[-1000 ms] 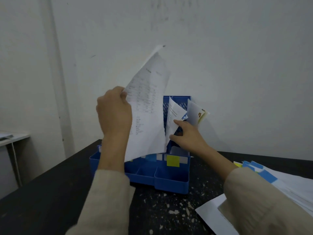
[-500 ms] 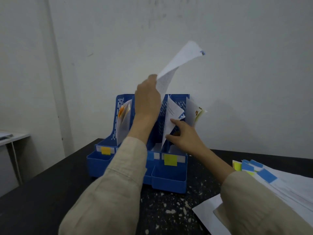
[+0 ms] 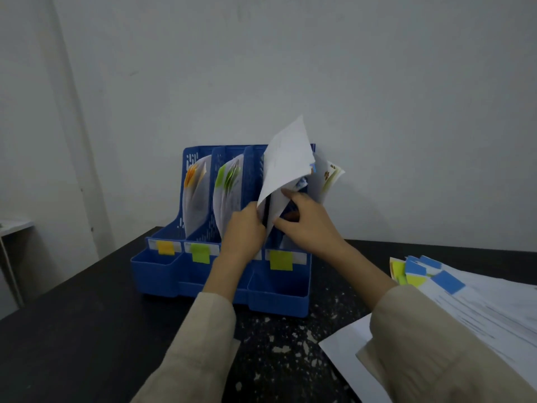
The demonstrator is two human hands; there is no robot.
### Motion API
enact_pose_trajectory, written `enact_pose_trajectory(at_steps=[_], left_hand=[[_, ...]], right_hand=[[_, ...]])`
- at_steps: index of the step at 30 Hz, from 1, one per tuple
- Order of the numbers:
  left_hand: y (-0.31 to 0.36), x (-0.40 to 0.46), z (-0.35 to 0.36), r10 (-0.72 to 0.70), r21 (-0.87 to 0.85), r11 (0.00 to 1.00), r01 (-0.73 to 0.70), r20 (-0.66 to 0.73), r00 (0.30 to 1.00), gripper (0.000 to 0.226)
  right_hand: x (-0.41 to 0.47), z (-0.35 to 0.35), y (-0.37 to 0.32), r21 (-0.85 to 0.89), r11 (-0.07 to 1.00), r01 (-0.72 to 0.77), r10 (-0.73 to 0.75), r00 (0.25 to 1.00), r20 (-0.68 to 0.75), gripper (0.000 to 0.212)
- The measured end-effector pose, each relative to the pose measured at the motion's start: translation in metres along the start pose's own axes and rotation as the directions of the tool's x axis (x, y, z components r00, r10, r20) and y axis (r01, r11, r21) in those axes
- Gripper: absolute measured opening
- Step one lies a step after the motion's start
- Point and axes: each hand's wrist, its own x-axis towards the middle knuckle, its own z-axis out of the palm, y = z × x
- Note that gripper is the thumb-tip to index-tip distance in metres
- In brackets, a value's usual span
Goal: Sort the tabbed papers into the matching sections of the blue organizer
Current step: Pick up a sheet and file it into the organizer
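Pinching a white sheet (image 3: 286, 161), left hand (image 3: 242, 231) lowers it into the blue organizer (image 3: 279, 289) while right hand (image 3: 308, 225), fingers loosely spread, parts filed papers; next, seating it fully.

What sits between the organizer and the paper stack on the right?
In the head view, the right hand and its sleeve cross above bare black table between blue organizer and stack.

Both arms wear long sleeves of a pale beige, slightly coarse woven cloth. The left sleeve (image 3: 200, 347) runs from the bottom centre of the frame up to a loose cuff just below the wrist, with soft folds along its length. The right sleeve (image 3: 430, 341) fills the lower right, wider and creased, its cuff hem plain. The left hand (image 3: 244, 231) and right hand (image 3: 309, 225) are bare, without rings or a watch
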Motion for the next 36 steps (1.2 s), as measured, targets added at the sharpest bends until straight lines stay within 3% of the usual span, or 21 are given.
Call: enact_pose_trajectory(at_steps=[4,9,14,18,21,24,29,33,36], left_hand=[[-0.004,-0.008,-0.006,-0.107,0.181,0.98,0.088,0.097,0.99,0.03],[-0.008,-0.005,-0.022,-0.166,0.099,0.983,0.156,0.104,0.981,0.036],[-0.017,-0.007,-0.022,-0.237,0.041,0.969,0.242,-0.101,0.966,0.032],[-0.016,-0.002,-0.023,-0.127,-0.004,0.991,0.135,-0.371,0.92,0.021],[-0.015,0.001,-0.023,-0.094,-0.019,0.995,0.095,-0.428,0.899,0.025],[-0.014,-0.001,-0.02,-0.122,0.053,0.987,0.149,-0.344,0.931,0.021],[-0.017,-0.005,0.002,-0.156,0.18,0.972,0.154,0.0,0.988,0.018],[-0.014,-0.007,0.011,-0.127,0.063,0.991,0.117,0.173,0.977,0.032],[-0.011,-0.007,0.006,-0.114,-0.004,0.993,0.117,0.2,0.973,0.034]], right_hand=[[-0.001,0.002,-0.001,-0.027,1.0,0.002,-0.003,1.0,-0.005,0.064],[-0.001,0.002,-0.002,0.003,1.0,0.01,-0.01,1.0,0.008,0.065],[-0.004,0.003,-0.001,0.024,1.0,0.005,-0.005,1.0,-0.007,0.064],[-0.004,0.004,-0.002,0.019,1.0,0.019,-0.019,1.0,-0.017,0.064],[-0.004,0.004,-0.003,0.01,1.0,0.015,-0.015,1.0,-0.013,0.064],[-0.005,0.004,-0.001,-0.001,1.0,0.01,-0.01,1.0,-0.022,0.064],[-0.006,0.005,-0.001,0.025,1.0,0.016,-0.015,0.999,-0.037,0.06],[-0.006,0.005,0.0,0.036,0.999,0.01,-0.008,0.999,-0.038,0.06],[-0.006,0.005,0.001,0.058,0.998,0.01,-0.007,0.999,-0.036,0.063]])
